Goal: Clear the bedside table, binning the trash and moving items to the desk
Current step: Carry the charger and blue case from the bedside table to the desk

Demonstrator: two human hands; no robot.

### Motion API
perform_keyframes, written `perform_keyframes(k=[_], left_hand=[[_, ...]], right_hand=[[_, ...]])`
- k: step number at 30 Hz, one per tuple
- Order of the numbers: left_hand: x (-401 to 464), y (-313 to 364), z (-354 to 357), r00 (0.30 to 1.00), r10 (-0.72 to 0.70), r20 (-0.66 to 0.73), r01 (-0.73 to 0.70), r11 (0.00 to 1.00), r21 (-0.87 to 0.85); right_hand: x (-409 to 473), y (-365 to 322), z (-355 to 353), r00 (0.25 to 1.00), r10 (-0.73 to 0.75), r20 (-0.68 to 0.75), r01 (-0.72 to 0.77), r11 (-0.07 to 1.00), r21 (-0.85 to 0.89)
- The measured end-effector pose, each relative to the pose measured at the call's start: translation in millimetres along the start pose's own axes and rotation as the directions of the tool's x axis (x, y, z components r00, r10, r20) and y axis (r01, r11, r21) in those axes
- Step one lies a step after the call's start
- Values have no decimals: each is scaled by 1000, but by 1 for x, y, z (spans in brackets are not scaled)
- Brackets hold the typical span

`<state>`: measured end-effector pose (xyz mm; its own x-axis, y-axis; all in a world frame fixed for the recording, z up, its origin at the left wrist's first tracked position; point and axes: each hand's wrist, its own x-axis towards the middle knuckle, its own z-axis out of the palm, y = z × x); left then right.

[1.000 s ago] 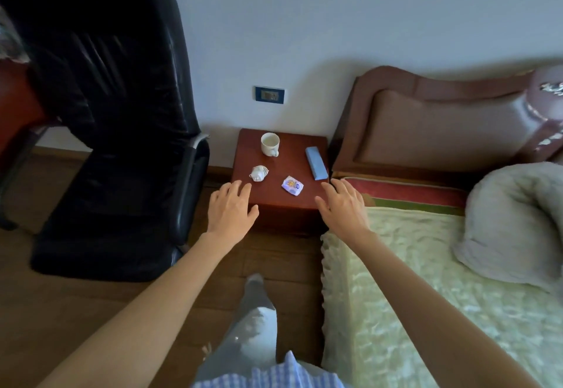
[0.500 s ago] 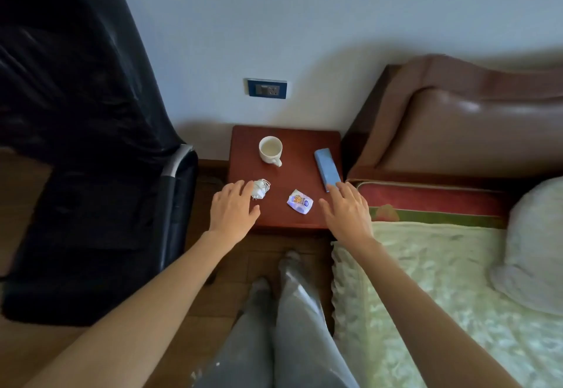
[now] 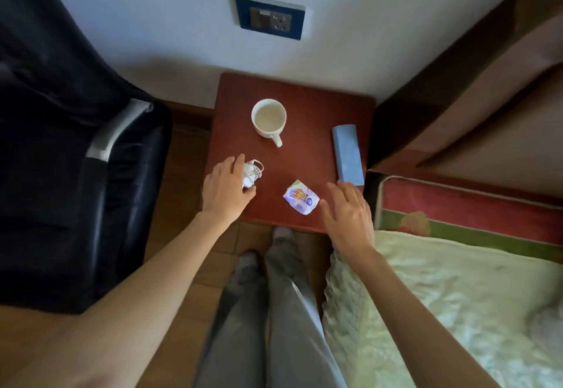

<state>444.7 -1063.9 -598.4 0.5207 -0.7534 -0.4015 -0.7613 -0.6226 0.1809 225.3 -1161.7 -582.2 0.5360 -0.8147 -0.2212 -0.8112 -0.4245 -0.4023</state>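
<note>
A small square reddish-brown wooden bedside desk (image 3: 307, 156) is standing against the pale wall, between a black leather office chair (image 3: 61, 150) and a bed (image 3: 457, 305) with a pale green quilted cover. A round white ceramic mug (image 3: 269, 119) is sitting upright toward the back of the top, its handle pointing at the person. A long light-blue rectangular case (image 3: 348, 154) is lying along the right edge, well apart from the mug. A crumpled white and purple printed wrapper (image 3: 300, 200) is lying near the front edge, between the two hands.

The left hand (image 3: 227, 188) is reaching over the front left corner, its fingers lying loosely spread and its fingertips touching a crumpled white wad of paper (image 3: 253, 172) (a thin loop is sticking out of it on the far side). The hand is covering the near side of the wad, and the fingers are not curling round it. The right hand (image 3: 347, 215) is hovering flat and open over the front right corner, fingers straight, gripping nothing; its thumb is just beside the wrapper and its fingertips are near the case's closer end.

A blue-framed wall socket (image 3: 270, 16) is sitting above the desk. The person's legs in grey trousers (image 3: 274, 311) are standing on the wooden floor (image 3: 182, 235) in front of it.
</note>
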Motion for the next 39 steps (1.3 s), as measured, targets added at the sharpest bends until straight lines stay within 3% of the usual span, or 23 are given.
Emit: perform_keyframes(k=[12,22,31,39], left_hand=[[34,7,64,995,-97,-21,95,992,-86],[43,-2,78,985,-137,-104,100,949,-300],[41,-7,84,987,-125,-103,84,939,-335],[35,-11,88,976,-166,-139,95,905,-415]], right_hand=[[69,56,38,999,18,28,-18,1000,9],[94,75,41,997,49,-61,-45,997,66],[118,78,58,974,220,50,-216,973,-86],[125,71,62,951,309,-3,-308,949,-63]])
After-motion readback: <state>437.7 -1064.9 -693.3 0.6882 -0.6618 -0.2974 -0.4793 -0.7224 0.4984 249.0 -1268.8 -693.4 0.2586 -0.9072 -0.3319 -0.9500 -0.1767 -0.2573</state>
